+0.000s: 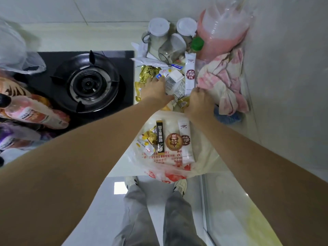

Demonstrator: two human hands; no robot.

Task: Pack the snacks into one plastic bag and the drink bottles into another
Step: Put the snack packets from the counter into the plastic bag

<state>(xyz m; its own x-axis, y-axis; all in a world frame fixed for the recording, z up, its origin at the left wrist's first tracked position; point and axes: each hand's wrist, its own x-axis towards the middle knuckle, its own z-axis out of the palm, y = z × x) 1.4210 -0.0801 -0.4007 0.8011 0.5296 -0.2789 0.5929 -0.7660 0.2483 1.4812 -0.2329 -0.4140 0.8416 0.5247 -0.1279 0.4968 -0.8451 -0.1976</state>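
The right hand (199,100) is curled, knuckles up, at the far edge of the white plastic bag (204,162) that lies on the counter (117,167); it seems to pinch the bag's rim, though the fingertips are hidden, so the hold cannot be told for sure. The left hand (156,89) lies flat with fingers spread over the heap of snack packets (175,82) just beyond the bag, touching a white wrapper and gold foil ones; whether it has hold of any cannot be seen.

Inside the bag, showing through the thin plastic, are a black stick sachet (160,137), a round brown packet (174,142), a long white sachet (185,141) and several small gold and yellow-spotted wrappers (148,139). The bag bears red print.

Behind the heap stand lidded clear jars (158,32), a green-capped bottle (196,44) and a stack of pink plastic cups (220,34) in a wrapper. A pink and cream cloth (223,80) lies right of the snacks, touching the right hand.

Far left, beyond the black gas burner (87,82), the drink bottles (30,112) lie in a blurred cluster, with a clear plastic bag (16,54) behind them
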